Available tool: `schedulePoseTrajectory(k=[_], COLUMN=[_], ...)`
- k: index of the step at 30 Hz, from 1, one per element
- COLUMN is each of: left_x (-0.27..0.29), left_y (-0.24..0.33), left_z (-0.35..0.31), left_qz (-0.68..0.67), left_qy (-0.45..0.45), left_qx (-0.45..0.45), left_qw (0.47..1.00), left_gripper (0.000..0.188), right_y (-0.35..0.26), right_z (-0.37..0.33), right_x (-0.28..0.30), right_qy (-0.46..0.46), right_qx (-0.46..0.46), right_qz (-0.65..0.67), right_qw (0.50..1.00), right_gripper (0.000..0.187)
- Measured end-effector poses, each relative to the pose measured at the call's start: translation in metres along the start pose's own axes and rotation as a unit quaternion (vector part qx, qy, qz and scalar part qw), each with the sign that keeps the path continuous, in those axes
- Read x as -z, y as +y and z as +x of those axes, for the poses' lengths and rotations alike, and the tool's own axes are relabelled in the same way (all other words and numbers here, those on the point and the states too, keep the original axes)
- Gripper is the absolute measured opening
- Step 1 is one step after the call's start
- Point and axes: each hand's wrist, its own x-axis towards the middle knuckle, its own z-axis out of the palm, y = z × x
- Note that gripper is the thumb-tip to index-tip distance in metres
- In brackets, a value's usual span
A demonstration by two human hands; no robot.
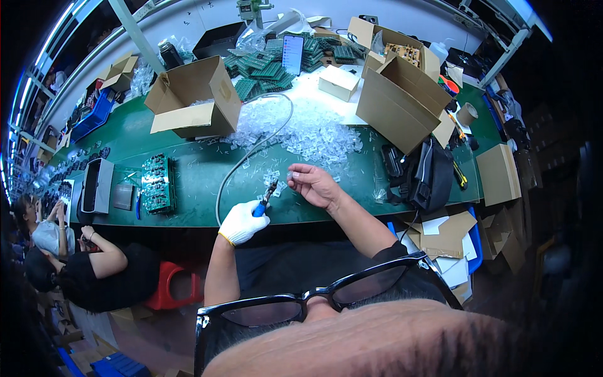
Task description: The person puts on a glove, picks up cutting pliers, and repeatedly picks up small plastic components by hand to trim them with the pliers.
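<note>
My left hand (244, 224), in a white knit glove, is wrapped round the blue handle of air nippers (270, 191), their dark metal jaws pointing up and away from me. A grey hose (242, 162) loops over the bench and runs down to this hand. Just right of the jaws, my bare right hand (314, 186) is closed in a pinch on a small clear plastic piece (291, 176), partly hidden by the fingertips. A few more clear pieces (271, 176) lie on the green bench by the jaws. Beyond them spreads a large heap of clear plastic pieces (308, 135).
Open cardboard boxes (198, 94) (402, 103) flank the heap. Green circuit boards (264, 66) and an upright phone (293, 55) stand behind. A board stack (158, 182) is at left, a black bag (433, 176) at right. Another person (113, 270) sits at the left.
</note>
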Motion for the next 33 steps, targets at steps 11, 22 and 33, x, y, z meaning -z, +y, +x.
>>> schedulePoseTrajectory(k=[11,22,33], left_x=[0.001,0.002,-0.005], left_y=[-0.004,-0.004,0.001], left_z=[-0.005,-0.004,0.002], left_qz=[-0.037,-0.032,0.043], left_qy=[-0.014,-0.023,0.016], left_qx=[-0.008,-0.015,-0.013], left_qw=[0.999,0.999,0.999], left_gripper=[0.039,0.037,0.046], right_y=[0.015,0.02,0.017], right_z=[-0.005,-0.008,-0.01], right_x=[-0.026,-0.03,-0.017], right_qy=[0.022,0.039,0.077], right_qx=[0.025,0.065,0.063], right_qz=[-0.078,-0.141,-0.177], right_qw=[0.996,0.987,0.979], right_gripper=[0.012,0.015,0.017])
